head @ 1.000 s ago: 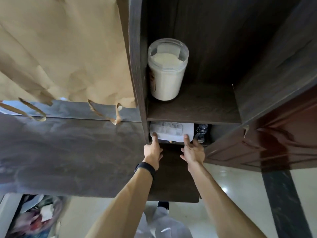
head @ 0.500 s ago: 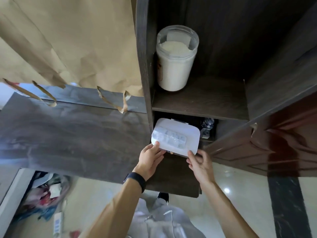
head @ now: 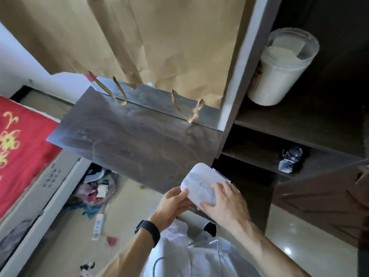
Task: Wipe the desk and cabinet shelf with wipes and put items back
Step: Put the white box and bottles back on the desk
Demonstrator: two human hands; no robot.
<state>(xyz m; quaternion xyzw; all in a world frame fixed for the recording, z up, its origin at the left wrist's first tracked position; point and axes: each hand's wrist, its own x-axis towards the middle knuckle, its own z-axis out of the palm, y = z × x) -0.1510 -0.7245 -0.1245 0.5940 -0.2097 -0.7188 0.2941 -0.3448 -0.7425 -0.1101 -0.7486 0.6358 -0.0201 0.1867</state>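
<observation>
Both my hands hold a white plastic box [head: 200, 181] with a clear lid, out in front of the cabinet at the desk's right end. My left hand [head: 172, 204] grips its left edge. My right hand [head: 223, 202] lies over its top right part. The dark wooden desk [head: 135, 140] stretches to the left. The cabinet's lower shelf [head: 257, 156] is dark, with small clear glass items [head: 289, 158] toward its right. On the upper shelf [head: 303, 116] stands a white jar of powder [head: 279, 66].
A brown paper bag [head: 139, 43] leans against the wall behind the desk. A red patterned bedcover [head: 18, 148] lies at left. Clutter and a bag [head: 95, 188] sit on the floor under the desk. The brown cabinet door [head: 323, 196] stands open at right.
The white box has come out of the lower shelf and toward me, held in both hands. My view has swung left and down, showing the bed and floor.
</observation>
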